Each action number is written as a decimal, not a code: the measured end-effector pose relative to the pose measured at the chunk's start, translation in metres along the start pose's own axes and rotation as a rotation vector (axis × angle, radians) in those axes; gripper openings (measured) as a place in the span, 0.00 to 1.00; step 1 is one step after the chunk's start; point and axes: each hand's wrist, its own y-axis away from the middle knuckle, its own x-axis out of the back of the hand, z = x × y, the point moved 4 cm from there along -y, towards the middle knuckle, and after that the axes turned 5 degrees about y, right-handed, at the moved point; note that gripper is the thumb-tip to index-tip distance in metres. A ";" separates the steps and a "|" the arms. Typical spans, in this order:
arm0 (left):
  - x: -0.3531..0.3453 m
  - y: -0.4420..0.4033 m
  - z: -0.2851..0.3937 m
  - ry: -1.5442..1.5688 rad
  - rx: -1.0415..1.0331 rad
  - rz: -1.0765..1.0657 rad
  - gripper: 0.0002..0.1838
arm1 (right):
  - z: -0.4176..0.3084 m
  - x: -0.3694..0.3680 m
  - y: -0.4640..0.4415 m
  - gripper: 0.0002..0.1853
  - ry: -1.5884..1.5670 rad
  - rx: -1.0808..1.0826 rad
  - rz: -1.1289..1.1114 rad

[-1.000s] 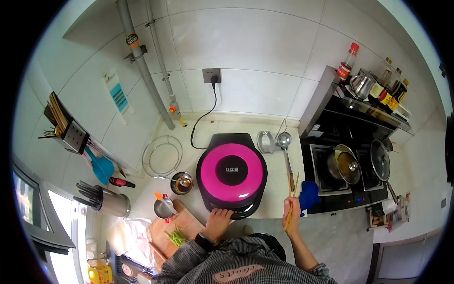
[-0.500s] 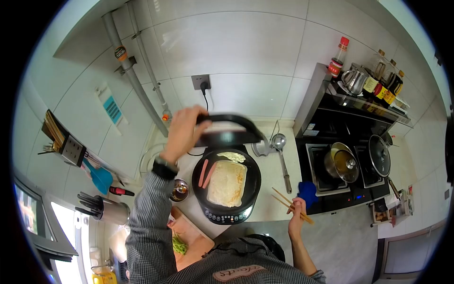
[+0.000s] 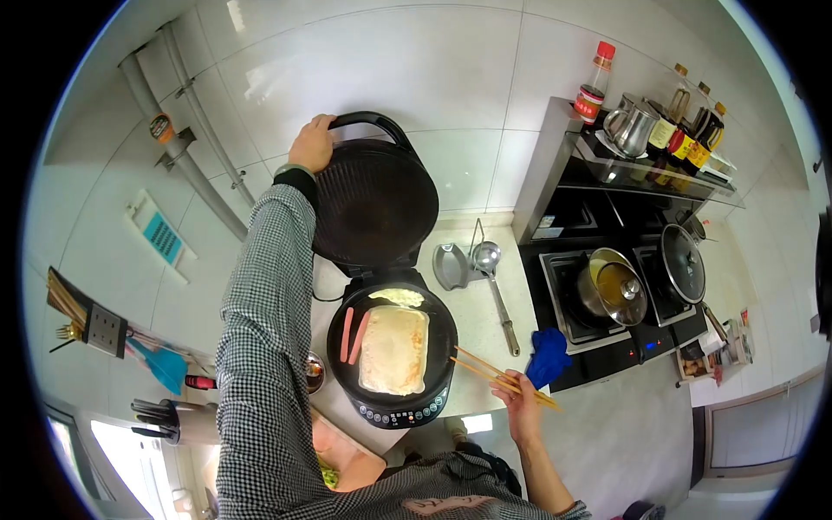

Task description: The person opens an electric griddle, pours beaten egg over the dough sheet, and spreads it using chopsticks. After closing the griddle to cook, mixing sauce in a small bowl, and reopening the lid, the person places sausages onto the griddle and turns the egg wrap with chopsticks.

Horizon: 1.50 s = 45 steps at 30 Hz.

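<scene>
My left hand (image 3: 313, 144) is closed on the handle of the raised black lid (image 3: 374, 204) of an electric griddle. On the griddle's lower plate (image 3: 442, 334) lie a pale rectangular flatbread (image 3: 394, 350), two pink sausage strips (image 3: 353, 335) at its left, and a patch of pale egg-like food (image 3: 397, 297) above it. A pair of wooden chopsticks (image 3: 494, 373) is held in my right hand (image 3: 521, 407), their tips at the griddle's right rim, apart from the flatbread.
A ladle (image 3: 499, 299) lies right of the griddle, beside a blue cloth (image 3: 548, 356). Farther right, a lidded pot (image 3: 609, 288) stands on the stove. Left of the griddle are a small bowl (image 3: 315, 373) and a cutting board (image 3: 351, 455), partly behind my left arm.
The griddle lid has swung up from closed to upright with my left hand, uncovering the food. My right hand has shifted left, and the chopsticks now point toward the griddle.
</scene>
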 end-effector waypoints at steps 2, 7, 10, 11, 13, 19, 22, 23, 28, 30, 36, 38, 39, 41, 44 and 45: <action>-0.020 -0.006 -0.020 0.053 0.037 -0.050 0.21 | 0.008 -0.005 -0.007 0.19 -0.045 -0.055 0.005; -0.005 0.028 0.014 0.304 0.058 0.103 0.20 | 0.033 -0.024 -0.045 0.13 -0.216 -0.195 -0.032; 0.033 0.082 0.062 0.348 -0.002 0.209 0.17 | 0.055 -0.031 -0.078 0.12 -0.257 -0.284 -0.051; 0.044 0.106 0.076 0.401 0.000 0.203 0.15 | 0.065 -0.032 -0.090 0.11 -0.283 -0.286 -0.044; 0.062 0.164 0.098 0.484 0.012 0.188 0.13 | 0.073 -0.043 -0.105 0.10 -0.303 -0.333 -0.039; 0.092 0.361 0.122 0.571 0.491 0.097 0.09 | 0.100 -0.071 -0.134 0.16 -0.357 -0.431 0.046; 0.104 0.446 0.128 0.514 0.723 0.081 0.08 | 0.097 -0.079 -0.133 0.16 -0.336 -0.341 0.023; 0.116 0.460 0.139 0.419 0.798 0.054 0.08 | 0.093 -0.081 -0.129 0.16 -0.352 -0.348 0.006; 0.142 0.530 0.159 0.311 0.907 0.293 0.09 | 0.054 -0.098 -0.101 0.15 -0.402 -0.290 -0.093; 0.143 0.546 0.163 0.310 0.967 0.344 0.09 | 0.024 -0.116 -0.086 0.15 -0.368 -0.189 -0.172; 0.141 0.559 0.164 0.411 0.987 0.393 0.09 | -0.007 -0.133 -0.045 0.16 0.008 0.054 -0.462; 0.142 0.557 0.167 0.401 0.985 0.349 0.10 | 0.015 -0.111 -0.041 0.15 0.205 0.020 -0.606; 0.141 0.556 0.170 0.405 0.985 0.350 0.10 | 0.032 -0.096 -0.041 0.15 0.225 0.011 -0.605; 0.137 0.556 0.173 0.535 1.039 0.406 0.11 | 0.055 -0.070 -0.039 0.14 0.376 0.012 -0.582; 0.126 0.562 0.171 0.585 1.007 0.392 0.11 | 0.049 -0.048 -0.037 0.14 0.533 0.007 -0.538; 0.122 0.566 0.170 0.584 1.011 0.391 0.11 | 0.037 -0.043 -0.037 0.15 0.479 0.045 -0.493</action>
